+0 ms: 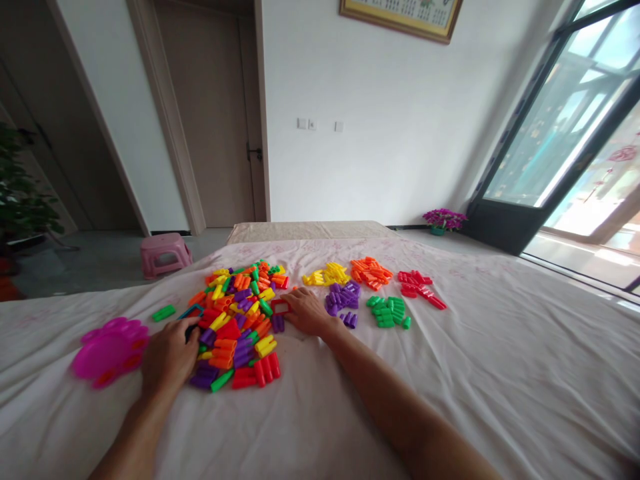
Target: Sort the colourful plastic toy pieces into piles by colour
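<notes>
A mixed pile of plastic toy building pieces [235, 313] in red, orange, yellow, green and purple lies between my hands. My left hand [170, 353] is at the pile's left edge, its fingers curled by a dark piece [191, 331] and a blue frame-shaped piece [192, 311]. What those fingers grip is partly hidden. At the pile's right side, my right hand [307, 312] is closed on a red frame-shaped piece [281, 307]. A purple piece [278, 324] lies just below that frame.
Sorted groups lie to the right: yellow pieces [327, 275], orange pieces [371, 273], purple pieces [343, 297], green pieces [387, 311] and red pieces [420, 285]. Left are a pink plastic tray [107, 350] and a green piece [163, 313]. A pink stool [165, 254] stands beyond the cloth-covered surface [475, 373].
</notes>
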`<state>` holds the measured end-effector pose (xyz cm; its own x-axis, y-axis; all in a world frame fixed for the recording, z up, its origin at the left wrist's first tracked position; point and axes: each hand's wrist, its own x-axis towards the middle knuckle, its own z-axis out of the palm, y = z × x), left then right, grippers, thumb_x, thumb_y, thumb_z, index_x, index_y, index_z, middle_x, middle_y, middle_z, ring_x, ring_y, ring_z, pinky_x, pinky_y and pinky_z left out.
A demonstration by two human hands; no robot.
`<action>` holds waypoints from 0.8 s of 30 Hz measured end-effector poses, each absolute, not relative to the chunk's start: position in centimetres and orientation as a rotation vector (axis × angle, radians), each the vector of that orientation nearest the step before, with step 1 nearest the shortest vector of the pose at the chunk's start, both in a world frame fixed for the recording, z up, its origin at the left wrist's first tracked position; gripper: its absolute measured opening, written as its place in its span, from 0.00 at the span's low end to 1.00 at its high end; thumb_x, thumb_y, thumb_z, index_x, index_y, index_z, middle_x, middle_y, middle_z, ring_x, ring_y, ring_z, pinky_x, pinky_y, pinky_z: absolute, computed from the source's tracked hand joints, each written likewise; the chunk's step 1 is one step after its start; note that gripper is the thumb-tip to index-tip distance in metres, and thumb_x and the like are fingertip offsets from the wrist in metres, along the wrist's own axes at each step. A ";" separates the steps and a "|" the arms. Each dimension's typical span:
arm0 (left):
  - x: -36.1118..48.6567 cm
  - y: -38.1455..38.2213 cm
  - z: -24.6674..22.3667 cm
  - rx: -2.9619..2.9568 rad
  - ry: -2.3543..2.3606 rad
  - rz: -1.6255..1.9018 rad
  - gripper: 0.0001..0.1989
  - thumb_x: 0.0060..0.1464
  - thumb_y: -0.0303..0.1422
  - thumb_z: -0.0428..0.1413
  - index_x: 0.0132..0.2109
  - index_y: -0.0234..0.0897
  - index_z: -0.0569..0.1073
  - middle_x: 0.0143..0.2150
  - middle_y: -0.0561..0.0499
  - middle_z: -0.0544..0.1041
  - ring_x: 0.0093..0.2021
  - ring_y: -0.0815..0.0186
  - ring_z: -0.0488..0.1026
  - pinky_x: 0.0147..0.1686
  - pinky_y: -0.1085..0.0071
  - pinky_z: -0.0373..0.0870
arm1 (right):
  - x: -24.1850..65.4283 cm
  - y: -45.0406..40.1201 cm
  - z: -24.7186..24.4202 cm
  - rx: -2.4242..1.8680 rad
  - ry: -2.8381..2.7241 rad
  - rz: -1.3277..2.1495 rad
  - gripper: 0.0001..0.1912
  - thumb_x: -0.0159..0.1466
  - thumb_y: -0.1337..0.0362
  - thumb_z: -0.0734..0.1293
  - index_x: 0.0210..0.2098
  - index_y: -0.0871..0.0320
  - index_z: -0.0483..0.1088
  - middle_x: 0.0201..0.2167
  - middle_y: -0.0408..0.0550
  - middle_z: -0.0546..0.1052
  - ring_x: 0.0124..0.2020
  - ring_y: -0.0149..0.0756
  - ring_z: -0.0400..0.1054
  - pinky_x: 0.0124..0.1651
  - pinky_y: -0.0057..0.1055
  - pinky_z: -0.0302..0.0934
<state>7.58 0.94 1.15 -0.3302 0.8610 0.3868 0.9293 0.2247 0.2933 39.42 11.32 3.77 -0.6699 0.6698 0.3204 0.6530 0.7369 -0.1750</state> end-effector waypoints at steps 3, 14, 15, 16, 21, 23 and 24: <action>7.6 0.9 1.2 -1.730 -2.349 -0.709 0.21 0.61 0.39 0.44 0.53 0.38 0.76 0.51 0.42 0.79 0.48 0.53 0.76 0.47 0.60 0.68 | 39.7 11.4 4.3 -1.063 -2.537 0.038 0.23 0.63 0.56 0.71 0.55 0.58 0.72 0.48 0.54 0.76 0.51 0.43 0.67 0.56 0.37 0.59; 7.9 0.7 1.5 -1.722 -2.354 -0.704 0.21 0.62 0.38 0.44 0.52 0.38 0.76 0.52 0.41 0.78 0.47 0.53 0.75 0.47 0.59 0.68 | 43.7 11.6 8.5 -1.494 -2.639 0.131 0.28 0.55 0.49 0.73 0.52 0.54 0.75 0.47 0.54 0.78 0.48 0.49 0.71 0.46 0.37 0.62; 8.1 0.5 1.6 -1.716 -2.340 -0.730 0.21 0.62 0.37 0.44 0.52 0.37 0.77 0.52 0.41 0.78 0.48 0.53 0.75 0.47 0.59 0.68 | 43.5 11.4 8.5 -1.489 -2.668 0.113 0.27 0.54 0.49 0.74 0.50 0.54 0.76 0.46 0.54 0.78 0.48 0.50 0.71 0.47 0.38 0.62; 8.3 0.4 1.8 -1.706 -2.313 -0.762 0.20 0.62 0.37 0.44 0.51 0.37 0.77 0.52 0.41 0.78 0.49 0.53 0.74 0.48 0.60 0.68 | 43.3 11.1 8.5 -1.480 -2.684 0.091 0.25 0.54 0.50 0.74 0.48 0.53 0.76 0.46 0.54 0.78 0.49 0.51 0.71 0.47 0.38 0.62; 9.7 -0.5 3.2 -1.590 -2.095 -0.906 0.18 0.62 0.36 0.46 0.52 0.37 0.76 0.56 0.41 0.75 0.57 0.54 0.70 0.57 0.57 0.62 | 42.0 10.4 8.0 -1.470 -2.699 -0.003 0.23 0.51 0.53 0.75 0.45 0.53 0.77 0.46 0.55 0.78 0.49 0.52 0.71 0.49 0.40 0.62; 10.5 -0.8 3.9 -1.600 -1.994 -0.956 0.17 0.61 0.35 0.48 0.52 0.37 0.76 0.58 0.42 0.74 0.60 0.54 0.67 0.61 0.55 0.59 | 41.8 10.4 7.8 -1.484 -2.704 -0.020 0.23 0.52 0.53 0.74 0.46 0.55 0.76 0.46 0.56 0.78 0.48 0.51 0.72 0.49 0.40 0.63; 10.9 -0.9 4.2 -1.626 -1.935 -0.983 0.16 0.61 0.34 0.49 0.51 0.38 0.76 0.58 0.42 0.74 0.61 0.54 0.66 0.63 0.54 0.57 | 41.8 10.4 7.7 -1.496 -2.706 -0.033 0.23 0.53 0.54 0.73 0.46 0.56 0.76 0.45 0.57 0.78 0.47 0.51 0.73 0.48 0.40 0.63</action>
<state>10.92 -0.94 4.18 -0.2225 0.6657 0.7123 0.9679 0.0629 0.2435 41.75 10.37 7.73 -0.5310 0.8457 0.0533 0.8468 0.5319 -0.0053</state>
